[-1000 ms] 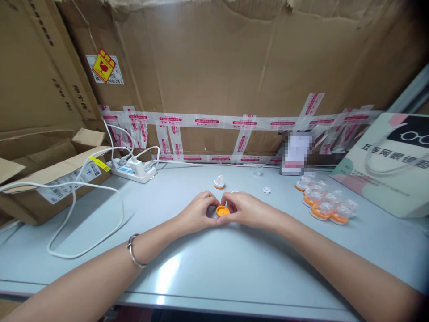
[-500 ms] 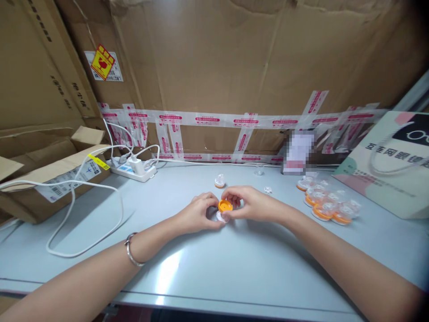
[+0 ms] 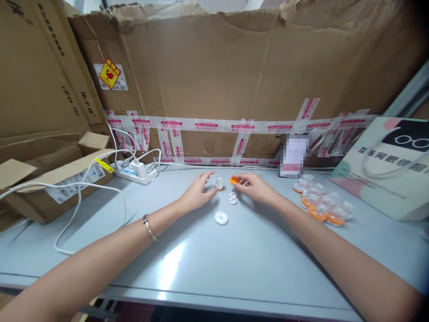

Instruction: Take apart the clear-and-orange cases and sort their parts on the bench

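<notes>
My left hand (image 3: 196, 195) is open, thumb and fingers apart, beside a small clear-topped piece with an orange base (image 3: 219, 183) that stands upright on the table. It is hard to tell whether the thumb touches that piece. Between thumb and fingers, my right hand (image 3: 255, 188) grips an orange round plastic part (image 3: 235, 180), tilted on edge. Small white openwork plastic pieces (image 3: 233, 198) lie on the table between my hands. Closer to me rests a round white plastic disc (image 3: 221, 218).
Several clear-topped orange pieces (image 3: 323, 208) are grouped at the right, near a pixelated phone-like object (image 3: 294, 156) and a printed bag (image 3: 385, 172). On the left are a white power strip (image 3: 139, 173), loose cables and an open cardboard box (image 3: 63, 174). Large cardboard (image 3: 201, 67) stands behind.
My hands have moved apart and farther from me. The orange part went with my right hand, off the white disc, which now lies alone. White openwork pieces now show between my hands.
</notes>
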A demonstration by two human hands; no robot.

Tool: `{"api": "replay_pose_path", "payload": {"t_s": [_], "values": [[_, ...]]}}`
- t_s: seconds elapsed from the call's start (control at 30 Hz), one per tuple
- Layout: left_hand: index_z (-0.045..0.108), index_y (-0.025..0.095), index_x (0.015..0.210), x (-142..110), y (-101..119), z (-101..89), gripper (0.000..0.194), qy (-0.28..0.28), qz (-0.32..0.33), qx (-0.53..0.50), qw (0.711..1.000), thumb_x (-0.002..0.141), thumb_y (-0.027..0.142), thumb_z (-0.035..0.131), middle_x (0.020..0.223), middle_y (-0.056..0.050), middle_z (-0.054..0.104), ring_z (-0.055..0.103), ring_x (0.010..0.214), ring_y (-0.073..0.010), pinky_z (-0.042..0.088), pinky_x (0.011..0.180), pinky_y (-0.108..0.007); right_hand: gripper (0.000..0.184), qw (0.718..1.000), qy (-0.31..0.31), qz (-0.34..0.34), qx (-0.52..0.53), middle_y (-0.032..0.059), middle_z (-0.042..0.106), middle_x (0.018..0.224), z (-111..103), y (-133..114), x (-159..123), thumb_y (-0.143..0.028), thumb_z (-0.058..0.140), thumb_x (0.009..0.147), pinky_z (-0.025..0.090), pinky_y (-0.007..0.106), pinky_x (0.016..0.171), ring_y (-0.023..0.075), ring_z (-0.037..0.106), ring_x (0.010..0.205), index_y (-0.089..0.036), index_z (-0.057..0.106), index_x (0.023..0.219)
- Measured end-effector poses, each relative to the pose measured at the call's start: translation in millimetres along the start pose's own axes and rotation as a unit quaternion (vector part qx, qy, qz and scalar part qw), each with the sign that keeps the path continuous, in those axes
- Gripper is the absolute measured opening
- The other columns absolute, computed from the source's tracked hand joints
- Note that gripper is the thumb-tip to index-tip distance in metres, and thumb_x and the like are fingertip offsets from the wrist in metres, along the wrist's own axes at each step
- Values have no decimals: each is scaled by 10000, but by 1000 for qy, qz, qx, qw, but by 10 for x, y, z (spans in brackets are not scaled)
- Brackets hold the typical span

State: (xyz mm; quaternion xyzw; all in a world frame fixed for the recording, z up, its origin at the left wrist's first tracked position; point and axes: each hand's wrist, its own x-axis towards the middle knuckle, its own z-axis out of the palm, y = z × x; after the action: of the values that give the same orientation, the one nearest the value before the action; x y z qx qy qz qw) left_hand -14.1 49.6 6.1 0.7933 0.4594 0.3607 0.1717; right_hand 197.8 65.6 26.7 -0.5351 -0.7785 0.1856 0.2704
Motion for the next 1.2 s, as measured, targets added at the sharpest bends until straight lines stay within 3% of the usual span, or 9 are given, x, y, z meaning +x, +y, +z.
{"api": "replay_pose_path", "payload": {"t_s": [0.07,0.17,0.5,0.63,0.73,0.83,0.97,1.1,1.2], "values": [[391,256,1250,136,-59,94,500,-22,39,41,998,780,330,544,1184,-69,501,513,1045,-194,428,879,-314,377,1000,-3,5,3,87,631,1046,77,24,35,-322,561,737,453,293,758,177,590,829,-149,612,1068],[471,257,1152,319,-166,181,402,-13,34,90,995,760,269,560,1041,-44,586,575,917,-189,452,821,-310,394,1000,-7,0,2,69,659,959,171,15,100,-300,597,705,447,276,753,181,586,854,-142,594,1066],[446,195,1110,530,-530,110,364,44,1,96,994,767,262,549,935,-46,592,573,771,-151,462,733,-294,275,999,-19,-35,-15,51,659,955,410,-25,381,-261,628,674,426,273,767,179,590,852,-175,602,934],[396,197,1188,516,-524,165,446,50,10,90,995,778,291,544,1025,-70,561,559,879,-174,445,797,-320,285,1000,-15,-26,-4,65,649,1000,382,-15,417,-308,609,705,427,278,791,180,585,901,-165,601,951],[365,173,1221,475,-426,144,508,92,13,94,991,774,327,551,1164,-113,478,486,1052,-220,398,889,-368,298,999,11,-22,29,75,628,1045,245,-26,370,-336,534,774,421,275,821,163,567,946,-147,585,999],[411,172,1173,361,-260,58,414,124,25,95,987,804,332,511,1169,-107,459,436,1113,-230,362,933,-387,282,998,-28,-16,47,69,643,958,95,0,212,-349,510,791,438,290,781,159,578,856,-146,603,963],[449,200,1146,102,-76,-60,333,67,74,81,992,832,307,476,1152,-80,483,450,1098,-208,354,951,-376,391,994,-97,-35,25,80,587,1028,45,94,-99,-437,582,728,452,311,760,171,571,839,-178,597,1021],[457,220,1173,-17,-62,-43,310,-31,133,67,988,868,244,412,1173,-69,512,447,1123,-194,341,980,-368,344,991,-64,-115,15,77,534,1111,130,155,-275,-385,580,751,412,330,870,187,533,974,-210,598,1046],[494,195,1141,80,-114,74,287,-56,166,85,981,870,215,399,1171,-78,526,457,1120,-187,348,984,-347,236,990,-41,-134,8,72,573,1051,169,169,-293,-303,543,787,410,331,877,184,542,964,-202,629,982]]}}
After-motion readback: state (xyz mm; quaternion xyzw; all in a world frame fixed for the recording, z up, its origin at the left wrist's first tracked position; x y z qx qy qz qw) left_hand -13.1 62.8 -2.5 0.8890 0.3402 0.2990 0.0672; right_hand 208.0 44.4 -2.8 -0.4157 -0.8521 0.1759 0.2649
